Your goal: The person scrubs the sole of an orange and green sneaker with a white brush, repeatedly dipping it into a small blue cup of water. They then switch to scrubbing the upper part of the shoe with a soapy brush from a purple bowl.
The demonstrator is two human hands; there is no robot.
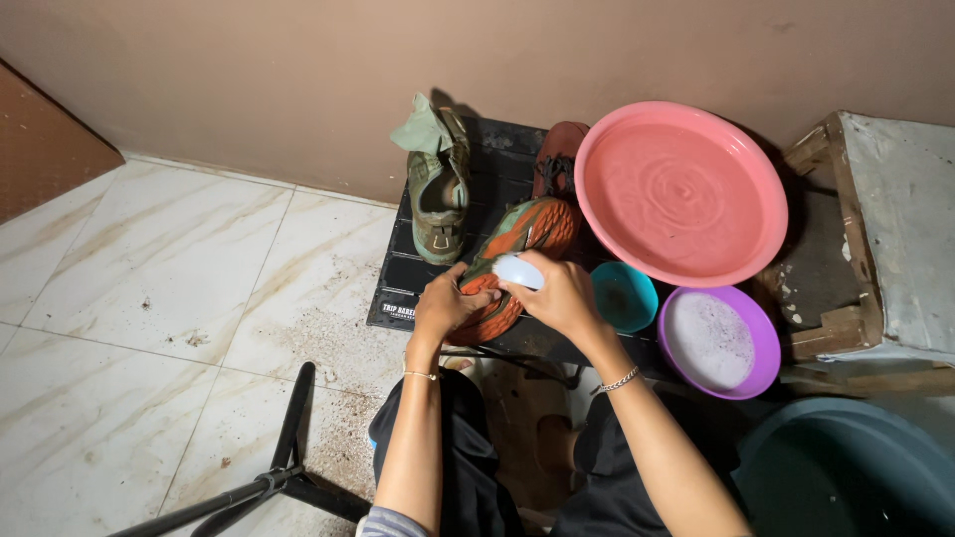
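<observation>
My left hand [445,306] grips the near end of an orange and green shoe [525,233] that lies sole-up on a small black slatted table [398,273]. My right hand [559,293] holds a pale blue-white brush [517,269] pressed against the shoe's orange sole. A second shoe, olive green [438,189], stands upright on the table's left side with its tongue pulled up. Behind the held shoe, a dark red shoe [557,159] is partly hidden.
A large pink basin of water [680,191] rests at the right. In front of it sit a small teal bowl [625,296] and a purple bowl of foamy water [718,340]. A dark teal tub [846,477] is bottom right, a wooden crate [875,239] far right, a black stand [279,467] on the dirty tiles.
</observation>
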